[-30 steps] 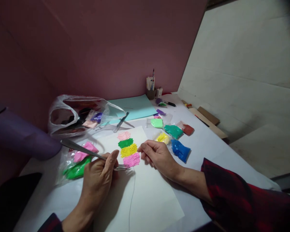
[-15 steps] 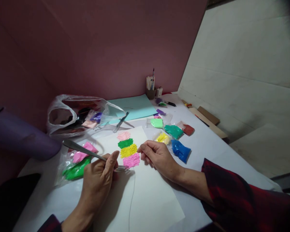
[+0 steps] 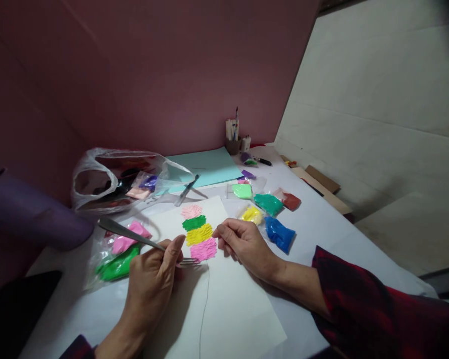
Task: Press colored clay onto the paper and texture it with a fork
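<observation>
My left hand (image 3: 153, 279) is closed round a metal fork (image 3: 129, 233), its tines at the lower left edge of a pink clay patch (image 3: 205, 250). Above that patch run yellow clay (image 3: 199, 234), green clay (image 3: 193, 223) and pale pink clay (image 3: 191, 212), all with a ridged surface, in a column on white paper (image 3: 239, 309). A thin pencil line curves down from the pink patch. On the right side of the column, my right hand (image 3: 250, 247) rests with thumb and forefinger pinched; anything between them is hidden.
Bagged green clay (image 3: 119, 264) and pink clay (image 3: 129, 238) lie at left. Blue (image 3: 280, 234), teal (image 3: 268, 203) and yellow packets (image 3: 252, 215) sit at right. Behind are a plastic bag (image 3: 95, 154), a cutter (image 3: 187, 189), blue-green sheets (image 3: 209, 167) and a brush cup (image 3: 233, 145).
The fork's tines have shifted very slightly along the pink patch's lower edge. My right hand stays almost where it was.
</observation>
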Available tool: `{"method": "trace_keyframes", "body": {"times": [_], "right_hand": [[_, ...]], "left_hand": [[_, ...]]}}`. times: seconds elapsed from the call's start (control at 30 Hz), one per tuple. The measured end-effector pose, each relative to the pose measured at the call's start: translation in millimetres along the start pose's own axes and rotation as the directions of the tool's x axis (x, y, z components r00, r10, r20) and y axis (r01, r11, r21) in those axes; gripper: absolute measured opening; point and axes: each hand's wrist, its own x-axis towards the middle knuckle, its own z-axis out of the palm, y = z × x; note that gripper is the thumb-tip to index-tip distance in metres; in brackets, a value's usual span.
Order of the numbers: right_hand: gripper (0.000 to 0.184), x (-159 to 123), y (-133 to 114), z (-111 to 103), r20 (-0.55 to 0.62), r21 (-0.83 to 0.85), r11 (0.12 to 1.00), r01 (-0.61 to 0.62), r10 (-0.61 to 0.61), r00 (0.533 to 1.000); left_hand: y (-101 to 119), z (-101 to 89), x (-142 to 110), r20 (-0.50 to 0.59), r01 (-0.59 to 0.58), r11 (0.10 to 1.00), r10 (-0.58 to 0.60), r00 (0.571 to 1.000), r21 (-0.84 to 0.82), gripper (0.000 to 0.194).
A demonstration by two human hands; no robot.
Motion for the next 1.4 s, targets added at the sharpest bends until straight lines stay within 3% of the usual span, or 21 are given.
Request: {"method": "trace_keyframes", "body": {"times": [0.53, 0.87, 1.1, 1.4], "right_hand": [[0.029, 0, -3, 1, -0.003, 0.003, 1.000, 0.016, -0.016, 1.000], [0.028, 0, -3, 1, -0.008, -0.003, 1.000, 0.020, -0.020, 1.000], [0.028, 1, -1, 1, -0.008, -0.002, 1.000, 0.031, -0.031, 0.999], [0.027, 0, 0, 0, -0.003, 0.008, 1.000, 0.028, -0.028, 1.000]], "left_hand": [[-6, -1.5, 2, -0.008, 0.019, 0.997, -0.018, 1.000, 0.078, 0.052], [-8, -3.9, 2, -0.041, -0.026, 0.992, 0.031, 0.999, 0.121, 0.053], [-12, -4.5, 5, -0.087, -0.118, 0.979, 0.134, 0.987, 0.167, 0.053], [-5, -7.3, -3, -0.176, -0.098, 0.992, 0.110, 0.978, 0.076, 0.050]]}}
